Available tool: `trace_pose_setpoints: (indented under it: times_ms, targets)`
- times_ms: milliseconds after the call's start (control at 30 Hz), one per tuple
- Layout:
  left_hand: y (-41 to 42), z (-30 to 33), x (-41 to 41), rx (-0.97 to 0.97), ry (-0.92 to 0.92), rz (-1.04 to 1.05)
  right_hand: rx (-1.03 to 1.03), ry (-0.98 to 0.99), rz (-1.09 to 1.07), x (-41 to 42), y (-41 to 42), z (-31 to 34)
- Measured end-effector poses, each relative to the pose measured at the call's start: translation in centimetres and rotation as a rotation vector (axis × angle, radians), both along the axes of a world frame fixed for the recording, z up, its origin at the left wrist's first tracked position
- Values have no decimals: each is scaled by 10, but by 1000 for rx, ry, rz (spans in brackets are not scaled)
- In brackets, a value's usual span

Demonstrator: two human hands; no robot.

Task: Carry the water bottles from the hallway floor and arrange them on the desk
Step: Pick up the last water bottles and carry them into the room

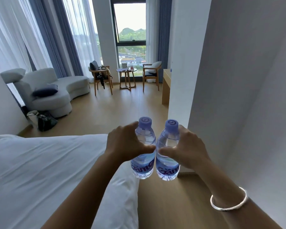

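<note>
I carry two clear water bottles with purple caps and blue labels, upright and side by side in front of me. My left hand (125,143) grips the left bottle (144,152) around its shoulder. My right hand (187,147) grips the right bottle (168,154) the same way, and a silver bangle sits on that forearm. The light wooden desk (165,86) stands ahead on the right, mostly hidden behind the white wall corner. A small bluish object at the desk's top edge peeks out beside the wall.
A bed with white sheets (48,171) fills the lower left. The white wall (238,96) runs close on my right. Ahead are wooden floor, a white sofa (56,90), two wooden chairs, a small round table (127,76) by the window, and bags (41,119) on the floor.
</note>
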State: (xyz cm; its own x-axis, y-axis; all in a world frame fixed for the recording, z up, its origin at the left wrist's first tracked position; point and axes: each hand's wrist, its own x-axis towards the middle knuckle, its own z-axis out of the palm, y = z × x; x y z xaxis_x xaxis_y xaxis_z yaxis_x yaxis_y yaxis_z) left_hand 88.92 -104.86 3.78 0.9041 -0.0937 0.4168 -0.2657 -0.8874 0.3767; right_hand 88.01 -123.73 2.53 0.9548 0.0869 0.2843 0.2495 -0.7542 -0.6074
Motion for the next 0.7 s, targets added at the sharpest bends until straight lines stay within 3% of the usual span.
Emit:
trace_pose_setpoints:
  times_ms: [700]
  targets:
    - [-22,-23,402,-27,45,99,-56,-15,56,416,-19,-16]
